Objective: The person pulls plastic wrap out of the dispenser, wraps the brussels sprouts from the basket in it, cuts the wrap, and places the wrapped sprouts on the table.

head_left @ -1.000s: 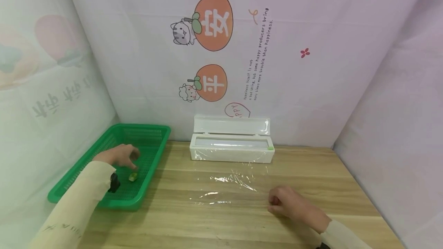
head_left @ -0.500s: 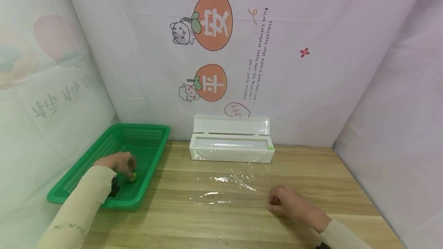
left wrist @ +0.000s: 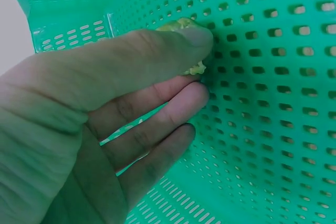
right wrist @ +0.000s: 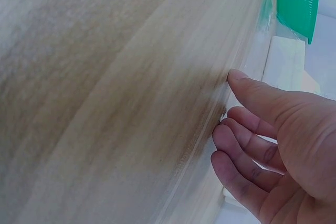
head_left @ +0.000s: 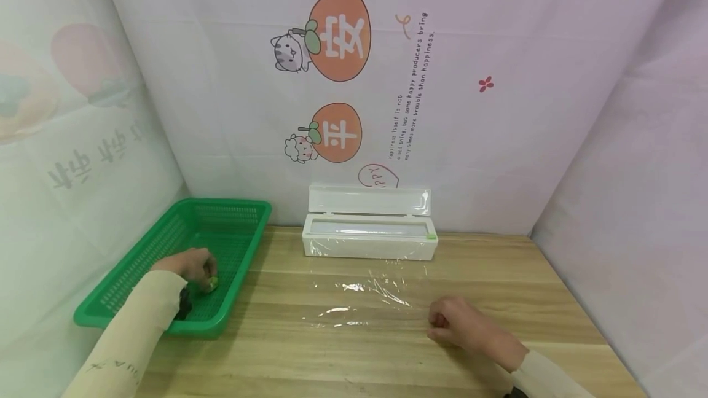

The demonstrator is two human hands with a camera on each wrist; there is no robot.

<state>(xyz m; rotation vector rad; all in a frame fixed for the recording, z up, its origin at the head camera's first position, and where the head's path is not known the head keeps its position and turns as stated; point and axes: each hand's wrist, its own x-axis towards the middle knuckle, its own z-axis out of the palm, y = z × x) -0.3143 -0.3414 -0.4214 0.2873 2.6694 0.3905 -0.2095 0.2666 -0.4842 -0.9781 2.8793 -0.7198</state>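
Inside the green plastic basket [head_left: 193,327], my left hand [head_left: 188,265] pinches a small light-green vegetable piece [head_left: 212,285]. The left wrist view shows my thumb [left wrist: 173,45] across the piece [left wrist: 196,70], covering much of it, close to the perforated basket floor; its exact kind is unclear. On the right of the table my right hand [head_left: 470,329] rests with loosely curled fingers, and nothing shows in its grasp. To its left lies a sheet of clear cling film [head_left: 354,287], drawn from a white dispenser box [head_left: 369,248] with a raised lid.
The wooden table [head_left: 332,367] ends at a printed cloth backdrop [head_left: 453,140], with cloth walls on both sides. The basket stands at the left by the wall. A small green slider [head_left: 431,236] sits at the dispenser's right end.
My left hand has lowered in the basket and its fingers have closed on the green vegetable piece. The right hand, film and dispenser stay in place.
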